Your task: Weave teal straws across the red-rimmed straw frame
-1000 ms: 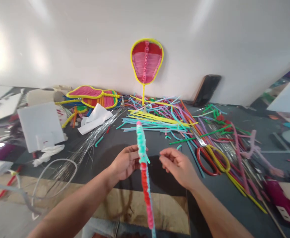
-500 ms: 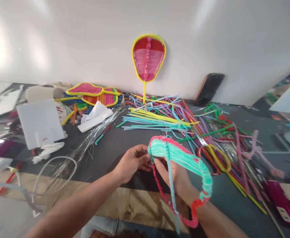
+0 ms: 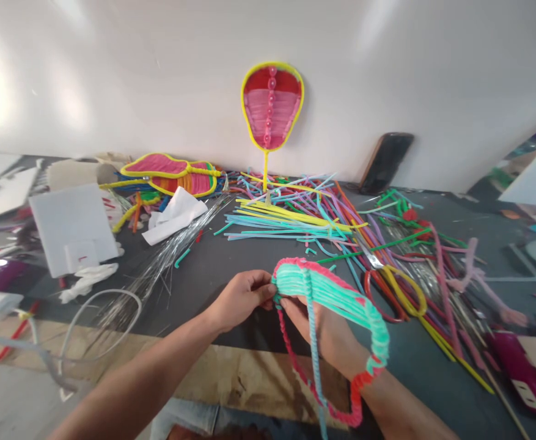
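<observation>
A rounded pipe-cleaner frame (image 3: 332,290), pink-red at the rim and wound across its upper part with turquoise strands, is held over the table's front edge. A light blue pipe cleaner (image 3: 314,342) runs down its middle. My left hand (image 3: 244,299) pinches the frame's left edge between thumb and fingers. Behind and under the turquoise strands, my right hand (image 3: 325,330) grips the same edge with its thumb near the left one; most of its fingers are hidden. The frame's lower loop hangs open over my right wrist.
Yellow and blue pipe cleaners (image 3: 286,223) lie ahead, with scissors (image 3: 387,275) to their right. A pink, yellow-rimmed paddle shape (image 3: 272,107) stands against the white wall, near a phone (image 3: 387,162). Silver wires (image 3: 157,269), white card (image 3: 73,226) and a purple tool (image 3: 524,373) lie around.
Both hands and the frame have shifted very slightly left and down. The pinch at the left edge stays in the same place on the frame.
</observation>
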A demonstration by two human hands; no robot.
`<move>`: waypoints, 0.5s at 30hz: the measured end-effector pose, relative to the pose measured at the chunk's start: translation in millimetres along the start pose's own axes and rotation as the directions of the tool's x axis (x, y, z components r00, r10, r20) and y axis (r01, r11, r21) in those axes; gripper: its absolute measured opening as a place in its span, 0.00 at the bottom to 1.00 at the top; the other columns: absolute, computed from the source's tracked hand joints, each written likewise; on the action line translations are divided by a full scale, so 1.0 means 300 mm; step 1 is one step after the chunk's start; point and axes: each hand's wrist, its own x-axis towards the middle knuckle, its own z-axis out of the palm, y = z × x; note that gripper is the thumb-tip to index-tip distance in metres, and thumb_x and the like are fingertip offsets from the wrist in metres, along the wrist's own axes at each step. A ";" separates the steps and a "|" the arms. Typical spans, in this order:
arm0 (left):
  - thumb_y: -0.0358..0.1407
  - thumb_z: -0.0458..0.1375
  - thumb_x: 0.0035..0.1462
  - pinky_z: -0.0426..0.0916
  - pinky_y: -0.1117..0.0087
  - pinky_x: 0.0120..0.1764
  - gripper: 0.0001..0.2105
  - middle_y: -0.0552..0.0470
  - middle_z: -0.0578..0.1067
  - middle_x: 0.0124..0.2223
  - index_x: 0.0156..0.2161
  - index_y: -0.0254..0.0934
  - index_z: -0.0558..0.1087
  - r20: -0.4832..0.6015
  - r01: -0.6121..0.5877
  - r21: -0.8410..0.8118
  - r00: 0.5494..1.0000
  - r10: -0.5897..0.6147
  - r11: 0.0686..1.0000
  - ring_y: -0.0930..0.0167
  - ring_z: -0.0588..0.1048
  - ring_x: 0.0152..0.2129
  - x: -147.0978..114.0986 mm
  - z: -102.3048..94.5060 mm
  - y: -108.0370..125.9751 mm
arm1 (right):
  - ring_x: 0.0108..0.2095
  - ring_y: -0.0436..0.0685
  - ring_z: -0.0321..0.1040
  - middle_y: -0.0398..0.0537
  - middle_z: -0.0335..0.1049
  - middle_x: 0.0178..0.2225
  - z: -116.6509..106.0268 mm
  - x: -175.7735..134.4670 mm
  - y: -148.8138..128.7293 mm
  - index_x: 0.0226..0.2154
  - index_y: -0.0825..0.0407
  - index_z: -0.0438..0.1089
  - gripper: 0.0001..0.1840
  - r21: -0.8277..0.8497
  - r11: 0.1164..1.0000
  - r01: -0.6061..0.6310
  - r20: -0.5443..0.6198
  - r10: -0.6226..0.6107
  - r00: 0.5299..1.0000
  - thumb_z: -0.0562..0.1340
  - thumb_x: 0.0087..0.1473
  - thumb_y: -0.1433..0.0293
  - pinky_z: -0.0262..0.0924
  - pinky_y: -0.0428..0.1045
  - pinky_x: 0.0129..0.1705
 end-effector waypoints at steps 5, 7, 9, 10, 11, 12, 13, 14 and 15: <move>0.46 0.60 0.49 0.63 0.75 0.28 0.15 0.54 0.69 0.25 0.27 0.33 0.70 -0.010 -0.070 0.013 0.997 0.071 0.997 0.75 0.66 0.22 -0.013 0.020 0.008 | 0.30 0.57 0.68 0.48 0.71 0.29 -0.004 0.014 -0.030 0.30 0.49 0.72 0.10 0.052 0.999 0.016 0.076 -0.020 0.997 0.55 0.56 0.69 0.63 0.51 0.35; 0.43 0.61 0.48 0.61 0.75 0.27 0.13 0.56 0.67 0.23 0.25 0.34 0.70 -0.033 -0.080 -0.020 0.996 0.079 0.997 0.76 0.64 0.21 -0.022 0.031 0.021 | 0.29 0.55 0.67 0.47 0.69 0.29 -0.005 0.014 -0.034 0.30 0.49 0.71 0.10 0.080 0.997 0.017 0.086 -0.024 0.996 0.54 0.56 0.71 0.62 0.49 0.34; 0.42 0.63 0.44 0.60 0.75 0.26 0.13 0.57 0.65 0.21 0.23 0.34 0.68 -0.057 -0.061 -0.100 0.997 0.056 0.993 0.76 0.62 0.20 -0.027 0.038 0.034 | 0.28 0.53 0.65 0.45 0.67 0.27 -0.006 0.014 -0.035 0.30 0.50 0.70 0.09 0.094 0.996 0.007 0.086 -0.015 0.996 0.55 0.56 0.71 0.60 0.47 0.32; 0.43 0.64 0.43 0.60 0.75 0.26 0.14 0.58 0.65 0.21 0.22 0.35 0.68 -0.060 -0.047 -0.147 0.997 0.038 0.988 0.77 0.62 0.20 -0.027 0.040 0.037 | 0.27 0.52 0.64 0.44 0.66 0.26 -0.007 0.014 -0.036 0.29 0.50 0.69 0.09 0.100 0.995 0.000 0.086 -0.009 0.996 0.55 0.56 0.70 0.59 0.47 0.31; 0.43 0.65 0.41 0.60 0.75 0.26 0.14 0.57 0.65 0.21 0.22 0.35 0.68 -0.049 -0.029 -0.190 0.999 0.020 0.981 0.76 0.62 0.20 -0.025 0.040 0.037 | 0.26 0.52 0.64 0.44 0.66 0.26 -0.008 0.014 -0.037 0.29 0.50 0.69 0.09 0.115 0.993 -0.008 0.087 -0.002 0.996 0.55 0.57 0.70 0.59 0.46 0.31; 0.43 0.65 0.41 0.60 0.74 0.27 0.14 0.57 0.65 0.21 0.22 0.35 0.68 -0.031 -0.015 -0.223 0.999 0.008 0.975 0.76 0.62 0.20 -0.022 0.038 0.033 | 0.26 0.51 0.63 0.44 0.66 0.26 -0.009 0.014 -0.039 0.29 0.51 0.69 0.09 0.137 0.990 -0.018 0.092 0.005 0.996 0.54 0.57 0.69 0.59 0.46 0.31; 0.42 0.66 0.40 0.61 0.74 0.27 0.14 0.56 0.66 0.22 0.22 0.34 0.68 -0.015 -0.008 -0.244 1.000 0.005 0.970 0.76 0.62 0.20 -0.016 0.034 0.026 | 0.27 0.51 0.64 0.44 0.66 0.27 -0.010 0.014 -0.040 0.30 0.51 0.69 0.09 0.164 0.986 -0.029 0.099 0.012 0.995 0.54 0.58 0.68 0.59 0.46 0.31; 0.41 0.66 0.40 0.61 0.73 0.28 0.13 0.56 0.67 0.22 0.22 0.34 0.68 -0.012 -0.009 -0.259 1.000 0.006 0.966 0.76 0.63 0.21 -0.011 0.028 0.016 | 0.28 0.51 0.64 0.45 0.67 0.27 -0.012 0.013 -0.041 0.31 0.51 0.69 0.10 0.195 0.980 -0.038 0.104 0.018 0.994 0.54 0.58 0.67 0.59 0.46 0.32; 0.39 0.66 0.40 0.61 0.73 0.28 0.13 0.56 0.67 0.22 0.22 0.34 0.68 -0.022 -0.009 -0.272 1.000 0.003 0.962 0.76 0.63 0.21 -0.005 0.022 0.003 | 0.28 0.51 0.64 0.45 0.67 0.28 -0.013 0.011 -0.042 0.33 0.51 0.69 0.10 0.227 0.973 -0.051 0.109 0.026 0.994 0.54 0.58 0.66 0.59 0.46 0.32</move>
